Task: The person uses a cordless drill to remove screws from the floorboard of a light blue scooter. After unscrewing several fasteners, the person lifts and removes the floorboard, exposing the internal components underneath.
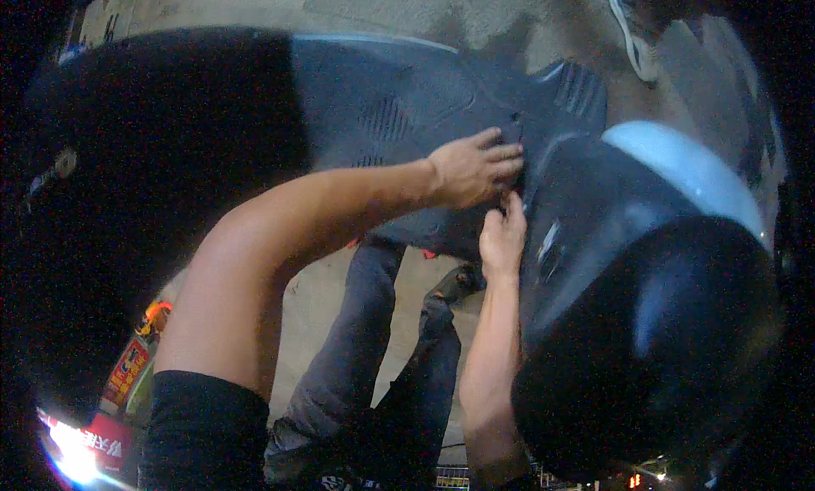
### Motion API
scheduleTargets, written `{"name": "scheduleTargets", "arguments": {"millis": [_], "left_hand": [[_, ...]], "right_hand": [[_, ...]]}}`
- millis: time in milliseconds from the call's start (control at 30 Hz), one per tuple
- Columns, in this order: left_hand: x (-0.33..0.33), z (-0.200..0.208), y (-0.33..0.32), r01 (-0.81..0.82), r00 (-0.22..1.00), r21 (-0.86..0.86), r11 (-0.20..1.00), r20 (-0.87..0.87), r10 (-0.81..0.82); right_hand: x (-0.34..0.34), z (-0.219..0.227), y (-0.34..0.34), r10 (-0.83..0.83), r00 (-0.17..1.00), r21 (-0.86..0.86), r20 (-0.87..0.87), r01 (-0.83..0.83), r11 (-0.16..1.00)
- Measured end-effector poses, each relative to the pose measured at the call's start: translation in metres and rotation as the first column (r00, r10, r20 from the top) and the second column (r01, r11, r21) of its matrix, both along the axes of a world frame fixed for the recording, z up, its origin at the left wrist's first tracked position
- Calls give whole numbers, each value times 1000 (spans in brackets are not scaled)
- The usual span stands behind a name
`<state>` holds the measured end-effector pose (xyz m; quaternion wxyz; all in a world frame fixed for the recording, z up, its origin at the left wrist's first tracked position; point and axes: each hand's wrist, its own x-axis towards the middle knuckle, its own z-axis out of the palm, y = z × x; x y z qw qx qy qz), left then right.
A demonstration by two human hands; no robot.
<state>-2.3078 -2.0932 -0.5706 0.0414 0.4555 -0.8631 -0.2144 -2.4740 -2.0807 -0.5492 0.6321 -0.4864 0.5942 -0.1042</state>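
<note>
- The left hand (475,168) reached in from the lower left on a bent arm, its back facing up and its fingers pointing right, somewhat spread, over the dark grey moulded panel (424,88); its fingertips lay by a dark seam; its thumb side was mostly hidden, so I could not tell whether its grip was released or had something pinched.
- The right hand (503,236) came straight up from the lower edge, its thumb and a finger raised just below the left fingers, almost touching them; the tips were blurred and partly covered, so I could not tell whether its grip was clenched on something small.
- The dark grey moulded panel stretched across the upper middle, beneath and beyond both hands; one set of ribbed grooves (386,119) lay left of the left hand, and another (581,90) lay at the upper right; a small dark hole (515,117) sat just above the left fingers.
- A black rounded part (654,347) bulged at the right, beside the right forearm; a glossy light blue cover (688,173) curved above it.
- A large dark mass (170,134) filled the left side, its details lost in shadow.
- Below the hands, dark trousers (348,330) and a dark shoe (458,283) showed against the pale floor (318,317); at the lower left were a red and yellow sign (127,372) and a glaring light (76,457).
</note>
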Motion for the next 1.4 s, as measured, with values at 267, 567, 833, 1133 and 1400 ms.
{"name": "scheduleTargets", "arguments": {"millis": [267,567,833,1133,1400], "left_hand": [[19,42,-70,262,956,157,952,94,-278],[38,160,-94,489,860,391,780,-66,-506],[27,145,-69,472,878,376,797,-123,-462],[40,158,-73,462,878,386,798,-70,-474],[55,143,-75,414,907,386,824,-247,-340]], "right_hand": [[15,28,-3,7,979,-6,-203,-8,1000],[43,152,8,49,946,164,-320,5,986],[60,156,19,-16,915,143,-403,81,986],[84,186,30,29,907,-105,-419,-80,991],[88,137,17,-285,946,-61,-158,278,959]]}}
